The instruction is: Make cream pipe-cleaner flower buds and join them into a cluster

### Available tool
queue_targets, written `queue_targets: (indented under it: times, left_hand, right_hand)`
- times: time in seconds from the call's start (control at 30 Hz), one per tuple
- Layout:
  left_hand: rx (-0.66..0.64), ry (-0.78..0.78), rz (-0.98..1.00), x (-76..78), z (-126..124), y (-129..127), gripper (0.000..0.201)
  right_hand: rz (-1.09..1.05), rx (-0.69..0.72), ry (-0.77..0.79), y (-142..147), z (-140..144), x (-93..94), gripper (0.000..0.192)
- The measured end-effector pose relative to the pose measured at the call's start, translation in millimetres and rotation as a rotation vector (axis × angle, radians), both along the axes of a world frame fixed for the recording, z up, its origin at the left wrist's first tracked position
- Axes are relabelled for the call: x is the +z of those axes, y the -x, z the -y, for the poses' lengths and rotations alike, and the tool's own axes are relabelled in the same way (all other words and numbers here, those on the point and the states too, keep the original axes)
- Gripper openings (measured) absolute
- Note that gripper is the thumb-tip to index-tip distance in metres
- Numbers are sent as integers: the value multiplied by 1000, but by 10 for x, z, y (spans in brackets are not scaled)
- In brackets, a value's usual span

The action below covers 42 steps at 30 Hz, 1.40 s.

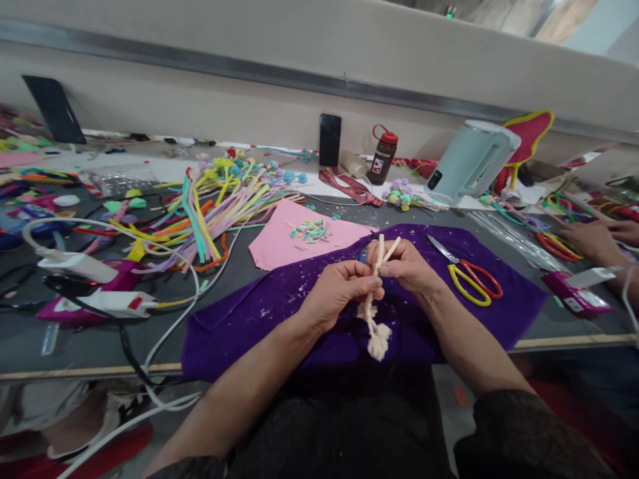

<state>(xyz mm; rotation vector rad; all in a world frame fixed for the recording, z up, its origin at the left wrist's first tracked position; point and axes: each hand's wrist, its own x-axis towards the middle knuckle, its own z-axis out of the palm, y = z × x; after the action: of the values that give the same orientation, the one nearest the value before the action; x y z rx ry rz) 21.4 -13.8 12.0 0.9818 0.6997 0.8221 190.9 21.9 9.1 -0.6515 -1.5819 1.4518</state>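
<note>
While both hands meet at the centre of the frame, I see them pinching a cream pipe cleaner [373,303] between them. My left hand [339,293] is curled shut, thumb and fingers squeezing the twisted middle of it; my right hand [407,266] grips it just above, fingers closed round the stem. Two loose ends stick up above the hands, and a fluffy knotted clump hangs below them, over the near edge of the purple cloth [279,319] that covers the table [229,266].

On the cloth, right of the hands, lie scissors [466,276] with yellow and red handles. Behind it, a pink sheet [279,243] carries small coloured bits. A heap of coloured pipe cleaners [214,206] spreads across the upper left. Glue guns [94,293] with white cords lie at the left. A brown bottle [382,156] stands against the wall, beside a dark phone [330,140]. At the right edge, another person's hands [596,239] rest on the table.
</note>
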Motion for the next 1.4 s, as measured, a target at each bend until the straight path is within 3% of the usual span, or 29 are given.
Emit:
queue_targets:
  times: [0.23,0.57,0.73,0.9,1.07,1.27,1.4]
  left_hand:
    - [-22,16,19,13,11,14,18]
    - [-248,100,129,-7,38,-7,24]
    - [-270,67,140,-6,37,-13,24]
    - [-158,32,70,2,-21,8,26]
    - [16,-13,-30,3,-40,16,21]
    - [98,-55,-33,10,-36,18,18]
    - [190,-80,22,32,-34,15,15]
  right_hand:
    - [-33,17,-7,14,-3,-7,13]
    - [-95,212,-55,20,-16,-9,16]
    - [-83,162,-85,7,-3,29,15]
    - [-35,10,-46,-14,15,76,16]
    - [7,-32,-68,-2,18,85,13]
    - [-21,-77,-57,42,19,50,14]
    - [-97,-214,-85,117,36,30,13]
